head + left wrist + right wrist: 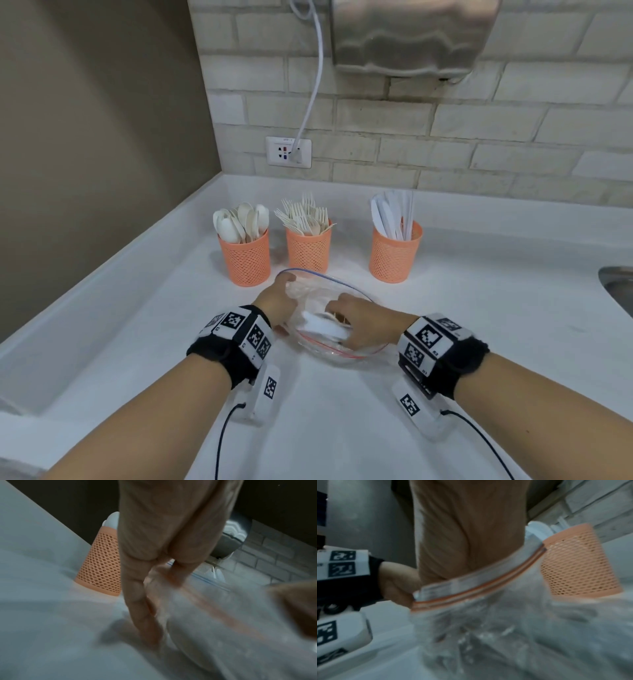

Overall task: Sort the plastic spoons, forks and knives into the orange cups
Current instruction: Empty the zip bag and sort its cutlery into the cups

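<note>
The white plastic cutlery pieces I have left to sort lie bunched inside the clear zip-top plastic bag, which sits on the white surface toward its near middle, in front of the three cups. My right hand is inside the bag's mouth with its fingers curled round that bunch; which kind of piece I hold I cannot tell. The bunch's long axis runs roughly left to right under my palm. My left hand pinches the bag's left edge and keeps the mouth spread.

Beyond the bag, toward the surface's back edge, stand the orange mesh cup of white spoons on the left, the orange mesh cup of cream forks in the middle and the orange mesh cup of white knives on the right, all well filled. The right hand is the one with the load, so I judge the coming move to be a lift up out of the bag and forward to a cup.

The head view alone shows all three cups and the bunch. The right wrist view shows the bag's orange zip strip and the knife cup close behind it, but blurs the contents. The left wrist view shows my fingers on the plastic beside the spoon cup.
</note>
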`<state>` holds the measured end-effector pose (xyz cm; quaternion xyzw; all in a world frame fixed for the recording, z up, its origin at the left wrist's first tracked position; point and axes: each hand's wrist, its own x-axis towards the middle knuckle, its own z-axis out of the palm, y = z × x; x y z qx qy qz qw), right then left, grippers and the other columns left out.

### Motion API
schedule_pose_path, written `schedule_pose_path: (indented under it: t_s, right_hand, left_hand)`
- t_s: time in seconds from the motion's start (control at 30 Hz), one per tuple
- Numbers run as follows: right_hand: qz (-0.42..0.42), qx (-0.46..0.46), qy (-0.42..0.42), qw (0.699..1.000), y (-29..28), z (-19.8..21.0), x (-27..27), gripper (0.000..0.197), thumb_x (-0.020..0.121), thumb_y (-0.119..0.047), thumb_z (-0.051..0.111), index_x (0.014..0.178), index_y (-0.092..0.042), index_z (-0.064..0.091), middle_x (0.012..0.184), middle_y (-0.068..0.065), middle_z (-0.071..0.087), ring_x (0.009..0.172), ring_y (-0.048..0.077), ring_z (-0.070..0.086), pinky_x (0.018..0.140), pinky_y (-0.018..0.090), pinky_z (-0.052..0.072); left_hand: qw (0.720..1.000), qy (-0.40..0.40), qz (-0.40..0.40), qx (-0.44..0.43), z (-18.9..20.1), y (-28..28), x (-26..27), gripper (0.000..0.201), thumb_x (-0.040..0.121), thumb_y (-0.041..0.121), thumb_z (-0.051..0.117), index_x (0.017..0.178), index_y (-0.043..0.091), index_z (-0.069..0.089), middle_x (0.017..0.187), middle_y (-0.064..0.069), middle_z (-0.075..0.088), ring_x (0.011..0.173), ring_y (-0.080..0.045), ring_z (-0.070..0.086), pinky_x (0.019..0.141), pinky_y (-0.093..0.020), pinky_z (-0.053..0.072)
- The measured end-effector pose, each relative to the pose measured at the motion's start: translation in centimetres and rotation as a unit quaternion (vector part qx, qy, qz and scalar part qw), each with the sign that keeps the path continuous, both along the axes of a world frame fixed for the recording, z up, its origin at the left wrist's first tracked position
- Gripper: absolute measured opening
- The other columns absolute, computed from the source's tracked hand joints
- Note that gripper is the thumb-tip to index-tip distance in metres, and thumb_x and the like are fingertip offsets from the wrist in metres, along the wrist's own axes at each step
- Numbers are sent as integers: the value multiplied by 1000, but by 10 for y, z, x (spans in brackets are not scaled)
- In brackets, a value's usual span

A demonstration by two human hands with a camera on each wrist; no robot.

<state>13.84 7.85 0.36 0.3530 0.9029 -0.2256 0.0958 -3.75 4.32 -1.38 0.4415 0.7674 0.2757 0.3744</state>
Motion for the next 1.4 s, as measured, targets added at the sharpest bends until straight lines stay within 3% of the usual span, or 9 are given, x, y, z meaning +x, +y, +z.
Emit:
schedule_pose_path:
  t_s: [0.13, 0.3, 0.47, 0.7, 0.93, 1.03, 1.1, 1.2, 1.4]
  right_hand:
    - [7, 22, -31, 999, -1, -9, -4, 58, 81, -19, 66, 130, -11, 38, 123, 9, 47, 103, 24, 50, 83, 29, 40]
    - [-26, 29, 20, 999, 2, -13, -5, 32, 85, -21, 60, 114, -10, 50, 113, 11, 62, 102, 27, 58, 74, 23, 36]
    - [-117, -111, 199, 967, 13, 7, 9, 11, 85, -9, 62, 90, -18, 58, 89, 2, 59, 80, 17, 52, 63, 19, 39]
    - [-190, -379, 480, 768, 27, 8, 28, 11, 81, 0, 64, 88, -7, 61, 67, 4, 62, 65, 14, 59, 69, 24, 48]
    - [-221, -450, 669, 548, 46, 21, 36, 5, 86, -9, 55, 82, -11, 52, 60, 2, 50, 58, 15, 53, 65, 24, 51]
    - [-238, -401, 640, 610, 46, 31, 36, 10, 88, -6, 55, 80, -11, 54, 54, 1, 50, 51, 13, 50, 58, 25, 51]
    - [-217, -331, 558, 730, 36, 38, 30, 10, 85, -1, 61, 83, -10, 57, 48, -3, 54, 43, 11, 50, 51, 24, 49]
    - [-187, -189, 378, 887, 17, 41, 7, 22, 80, -3, 68, 99, -7, 56, 49, -6, 57, 37, 6, 48, 48, 22, 44]
    - [-127, -54, 111, 984, 8, 14, -29, 43, 79, -6, 63, 121, -3, 50, 83, 10, 64, 55, 18, 57, 50, 23, 47]
  left_hand:
    - [998, -54, -5, -38, -3, 4, -4, 83, 77, 0, 56, 141, 33, 16, 95, -17, 56, 74, -29, 56, 78, -43, 52]
    - [959, -278, 46, 37, -2, 6, -7, 58, 83, -18, 43, 134, 9, 36, 115, -23, 57, 78, -26, 62, 61, -33, 58]
    - [945, -316, 70, 53, 8, 2, -23, 65, 75, -19, 26, 128, 8, 52, 78, -11, 52, 52, -12, 52, 56, -25, 44]
    - [925, -364, -73, 83, 26, -11, -30, 40, 88, -5, 42, 121, 11, 59, 105, -9, 67, 89, -19, 66, 71, -26, 56]
    - [959, -273, 40, 60, 2, -9, -38, 33, 97, 31, 39, 106, 8, 61, 98, -13, 64, 85, -24, 62, 71, -30, 50]
    - [966, -230, 95, 67, -3, -7, -33, 27, 98, 24, 37, 85, 10, 57, 61, -3, 57, 45, -9, 53, 44, -16, 38]
    - [968, -227, 96, 55, -1, -6, -28, 23, 94, 23, 48, 76, 10, 54, 44, 3, 50, 31, -7, 42, 35, -12, 30]
    - [984, -169, 41, 41, 0, -7, -23, 48, 66, 40, 76, 96, 5, 64, 81, -8, 67, 68, -19, 64, 60, -24, 48]
    - [994, -87, 45, 40, -2, -8, -20, 18, 80, 2, 54, 65, 10, 49, 69, -9, 48, 66, -21, 45, 61, -26, 36]
